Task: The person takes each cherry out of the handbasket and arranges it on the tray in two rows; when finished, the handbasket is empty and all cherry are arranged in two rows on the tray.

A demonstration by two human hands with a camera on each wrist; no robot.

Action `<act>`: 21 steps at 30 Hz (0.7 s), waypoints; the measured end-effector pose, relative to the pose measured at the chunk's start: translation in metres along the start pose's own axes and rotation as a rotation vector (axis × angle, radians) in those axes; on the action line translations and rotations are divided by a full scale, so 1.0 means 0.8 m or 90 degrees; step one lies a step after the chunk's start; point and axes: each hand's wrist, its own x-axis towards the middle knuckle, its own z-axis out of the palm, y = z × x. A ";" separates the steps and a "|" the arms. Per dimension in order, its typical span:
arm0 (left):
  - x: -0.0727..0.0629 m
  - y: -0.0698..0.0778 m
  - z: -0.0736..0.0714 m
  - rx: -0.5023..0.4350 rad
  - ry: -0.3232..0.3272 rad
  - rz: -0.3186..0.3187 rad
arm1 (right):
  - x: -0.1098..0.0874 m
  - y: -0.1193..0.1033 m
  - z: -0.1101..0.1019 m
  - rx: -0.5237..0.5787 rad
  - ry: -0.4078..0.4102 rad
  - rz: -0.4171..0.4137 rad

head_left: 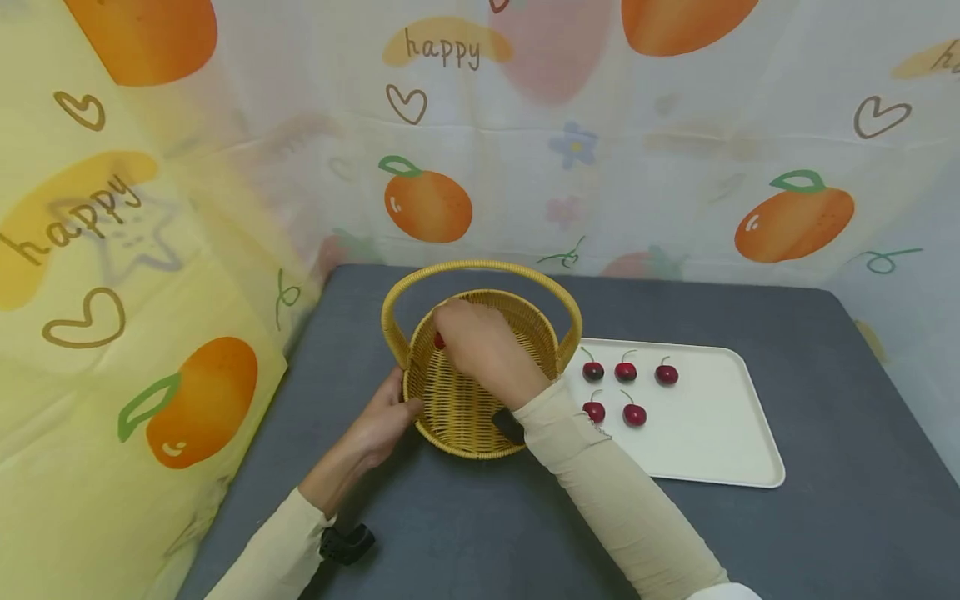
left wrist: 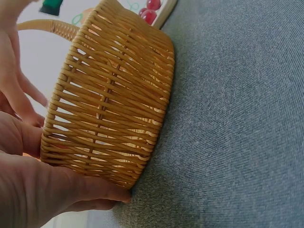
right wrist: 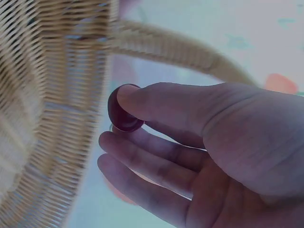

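A dark red cherry (right wrist: 122, 111) is pinched between the thumb and fingers of my right hand (head_left: 480, 337), which is over the inside of a round woven basket (head_left: 459, 408). In the head view only a sliver of that cherry shows beside the knuckles. My left hand (head_left: 380, 422) grips the basket's left side, the thumb at the rim and the fingers against the outer wall (left wrist: 111, 99). The basket stands upright on the table with its arched handle (head_left: 480, 264) raised. My right hand and forearm hide part of its inside.
Right of the basket lies a white rectangular tray (head_left: 712, 442) with several stemmed cherries (head_left: 626, 372) spread over its left half. My right sleeve passes in front of its near left corner. The table (head_left: 465, 533) is dark grey, and a fruit-printed curtain (head_left: 510, 183) hangs behind it.
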 end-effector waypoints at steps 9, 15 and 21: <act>0.001 -0.001 0.000 -0.003 0.002 0.007 | -0.073 -0.020 -0.040 0.018 0.079 -0.046; 0.000 0.000 -0.001 0.000 0.000 0.006 | -0.126 -0.017 -0.062 0.072 0.121 -0.060; -0.001 0.002 -0.001 0.004 -0.010 0.004 | -0.171 0.013 -0.074 0.143 0.185 -0.033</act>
